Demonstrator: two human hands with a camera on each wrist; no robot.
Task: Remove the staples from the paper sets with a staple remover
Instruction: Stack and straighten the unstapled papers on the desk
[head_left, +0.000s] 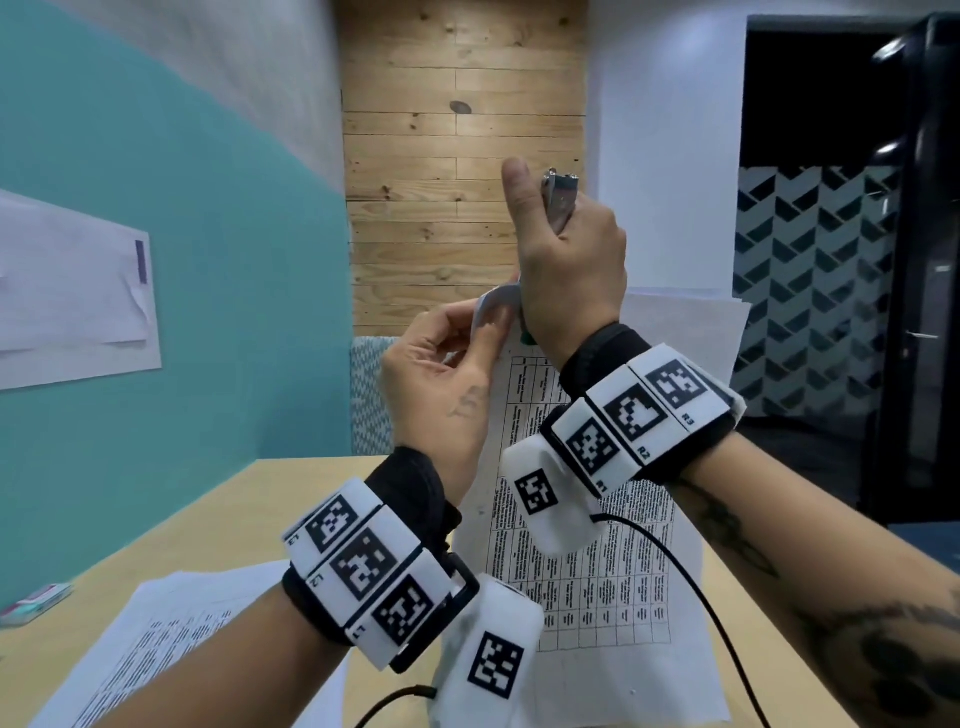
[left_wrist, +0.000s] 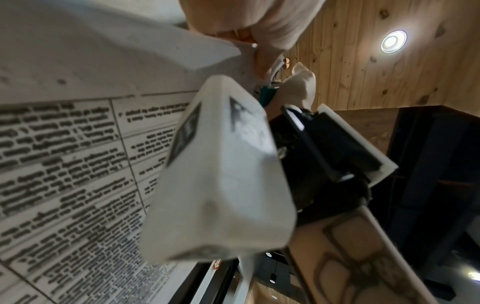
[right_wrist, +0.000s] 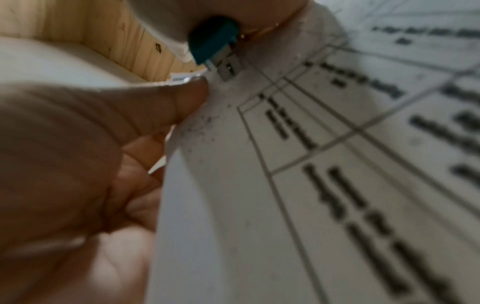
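I hold a printed paper set (head_left: 587, 587) upright above the table. My left hand (head_left: 483, 325) pinches its top left corner, where a page edge curls back. My right hand (head_left: 571, 270) grips a staple remover (head_left: 560, 195) held upright, with the thumb sticking up beside its metal top. In the right wrist view its teal lower end (right_wrist: 213, 41) and metal tip (right_wrist: 228, 69) sit against the paper's corner (right_wrist: 233, 133), just above my left thumb (right_wrist: 161, 102). The staple itself cannot be made out. The left wrist view shows the paper (left_wrist: 78, 144) and the teal end (left_wrist: 267, 94).
More printed sheets (head_left: 182, 623) lie on the wooden table (head_left: 218, 509) at lower left. A small pink and teal object (head_left: 36, 603) sits near the table's left edge. A patterned chair back (head_left: 371, 395) stands behind the table. A black cable (head_left: 691, 587) hangs from my right wrist.
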